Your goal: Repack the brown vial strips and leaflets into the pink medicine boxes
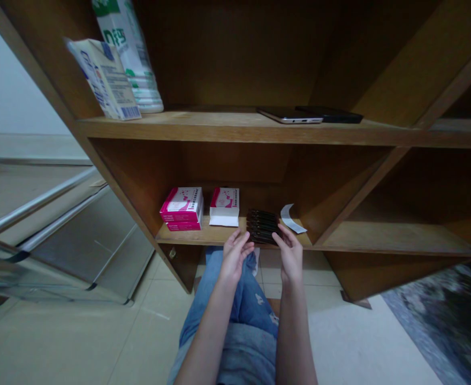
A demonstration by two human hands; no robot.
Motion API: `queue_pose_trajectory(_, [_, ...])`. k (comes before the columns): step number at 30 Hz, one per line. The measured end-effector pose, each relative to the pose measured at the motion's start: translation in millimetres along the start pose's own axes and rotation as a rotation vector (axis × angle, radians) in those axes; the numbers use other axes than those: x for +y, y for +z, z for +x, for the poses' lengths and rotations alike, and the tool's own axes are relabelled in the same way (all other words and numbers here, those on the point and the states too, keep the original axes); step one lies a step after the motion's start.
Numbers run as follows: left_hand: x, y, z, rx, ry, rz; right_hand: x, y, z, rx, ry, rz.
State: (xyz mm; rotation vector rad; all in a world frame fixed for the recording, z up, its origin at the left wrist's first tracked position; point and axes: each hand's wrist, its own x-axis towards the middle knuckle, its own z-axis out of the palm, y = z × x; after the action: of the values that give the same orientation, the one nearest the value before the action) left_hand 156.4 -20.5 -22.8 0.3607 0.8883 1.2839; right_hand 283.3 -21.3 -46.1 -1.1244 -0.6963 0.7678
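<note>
A stack of dark flat items point(263, 225) lies on the lower wooden shelf point(203, 235). My left hand point(235, 255) reaches toward its left edge with fingers apart and slightly curled, holding nothing. My right hand point(289, 251) is at the stack's right front corner, its fingertips touching or almost touching it. To the left of the stack stand a pink and white box point(225, 206) and a pile of pink boxes point(182, 208). A curled white paper slip point(291, 219) lies just right of the stack.
The upper shelf point(235, 128) carries two phones point(310, 114) on the right and two white cartons point(115, 64) on the left. A metal rack point(54, 224) stands left of the cabinet. A dark rug point(448, 310) covers the floor at the right. My jeans-clad knees are below.
</note>
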Motion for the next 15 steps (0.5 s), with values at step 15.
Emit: queue_pose_trajectory(15, [32.4, -19.8, -5.4, -0.005, 0.164, 0.315, -10.2, 37.8, -22.6, -0.224, -0.056, 0.144])
